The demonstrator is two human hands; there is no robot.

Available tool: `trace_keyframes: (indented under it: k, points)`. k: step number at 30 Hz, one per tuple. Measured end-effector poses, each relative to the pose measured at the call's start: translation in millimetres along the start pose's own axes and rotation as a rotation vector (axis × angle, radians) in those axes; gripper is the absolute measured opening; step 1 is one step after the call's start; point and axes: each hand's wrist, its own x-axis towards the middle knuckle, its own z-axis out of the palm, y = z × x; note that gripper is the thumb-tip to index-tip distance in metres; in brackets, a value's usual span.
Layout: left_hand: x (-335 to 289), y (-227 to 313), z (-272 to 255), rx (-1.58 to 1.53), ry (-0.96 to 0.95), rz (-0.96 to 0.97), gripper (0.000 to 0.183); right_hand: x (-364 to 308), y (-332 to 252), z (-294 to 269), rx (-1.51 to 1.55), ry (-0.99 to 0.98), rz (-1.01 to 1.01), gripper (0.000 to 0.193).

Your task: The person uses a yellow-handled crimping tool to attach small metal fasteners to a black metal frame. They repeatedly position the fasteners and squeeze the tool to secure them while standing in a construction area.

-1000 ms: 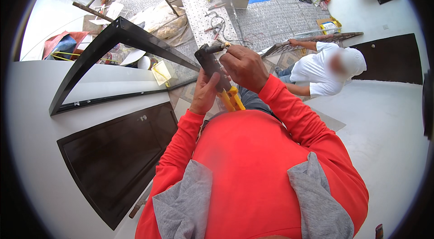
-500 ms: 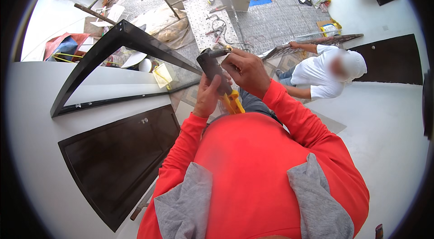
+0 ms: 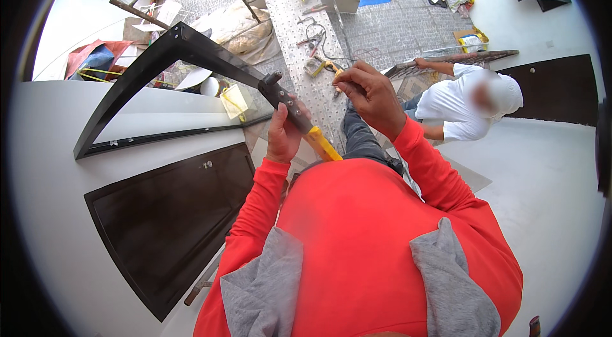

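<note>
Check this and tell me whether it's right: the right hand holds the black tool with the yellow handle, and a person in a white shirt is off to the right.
Wrong hand: the head view shows the left hand holding the black tool with the yellow handle. The person in a white shirt is off to the right, as stated.

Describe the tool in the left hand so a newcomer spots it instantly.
Start from the large red shirt filling the lower middle. Just above it, the left hand grips a dark, elongated tool slanting down toward the shirt. Its bright yellow lower end separates it from the black angled frame at upper left.
</note>
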Motion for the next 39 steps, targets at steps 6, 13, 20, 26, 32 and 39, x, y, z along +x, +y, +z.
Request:
trace_keyframes:
  k: [6, 13, 20, 26, 32, 39]
  points:
    - [1, 2, -5, -0.131, -0.235, 0.024, 0.048, 8, -6, 45, 0.089, -0.085, 0.124, 0.011]
    - [-4, 9, 3, -0.174, -0.070, -0.006, 0.049, 20, -18, 69, 0.026, -0.080, -0.026, 0.010]
    - [-7, 11, 6, -0.158, -0.005, -0.026, 0.047, 26, -16, 81, -0.095, -0.025, -0.174, 0.009]
    - [-6, 11, 3, -0.139, -0.017, -0.040, 0.046, 26, -17, 82, -0.105, -0.049, -0.207, 0.012]
    - [-5, 12, 2, -0.117, -0.022, -0.044, 0.047, 29, -17, 78, -0.124, -0.079, -0.244, 0.015]
    - [-6, 11, 8, -0.068, -0.014, -0.064, 0.048, 28, -17, 78, -0.181, -0.091, -0.335, 0.017]
